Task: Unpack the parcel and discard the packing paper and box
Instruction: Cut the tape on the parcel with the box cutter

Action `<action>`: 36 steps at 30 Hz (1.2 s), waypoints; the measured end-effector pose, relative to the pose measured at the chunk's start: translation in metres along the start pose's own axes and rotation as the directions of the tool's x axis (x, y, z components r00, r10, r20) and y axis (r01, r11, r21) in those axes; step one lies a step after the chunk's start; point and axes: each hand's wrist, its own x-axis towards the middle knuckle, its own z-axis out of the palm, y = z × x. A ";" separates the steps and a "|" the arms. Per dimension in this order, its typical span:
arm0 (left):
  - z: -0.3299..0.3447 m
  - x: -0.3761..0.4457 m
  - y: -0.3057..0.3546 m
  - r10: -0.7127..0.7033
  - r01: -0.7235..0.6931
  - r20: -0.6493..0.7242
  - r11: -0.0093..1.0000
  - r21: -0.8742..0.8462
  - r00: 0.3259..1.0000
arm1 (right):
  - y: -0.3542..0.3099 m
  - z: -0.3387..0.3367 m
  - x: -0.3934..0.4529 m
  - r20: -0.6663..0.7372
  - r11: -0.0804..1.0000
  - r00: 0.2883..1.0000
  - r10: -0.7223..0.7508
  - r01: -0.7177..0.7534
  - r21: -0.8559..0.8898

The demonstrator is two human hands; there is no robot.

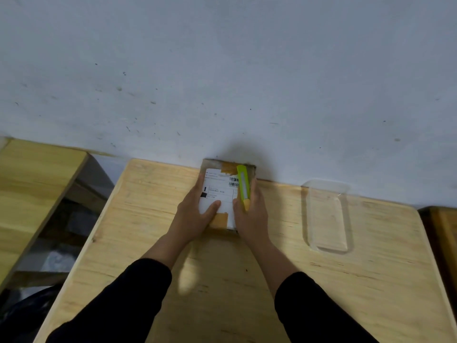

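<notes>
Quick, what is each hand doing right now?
Left hand: gripping the taped brown cardboard parcel, thumb on its white label.
Right hand: gripping the parcel's other side, beside the lime-green utility knife.

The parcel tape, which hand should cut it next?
Right. The right hand already holds the green utility knife over the parcel, while the left hand steadies its left side.
</notes>
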 end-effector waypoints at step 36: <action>-0.021 -0.209 -0.031 0.088 -0.078 0.139 0.994 -0.078 0.986 | 0.011 -0.006 -0.235 -0.206 0.979 0.976 0.076 -0.112 -0.170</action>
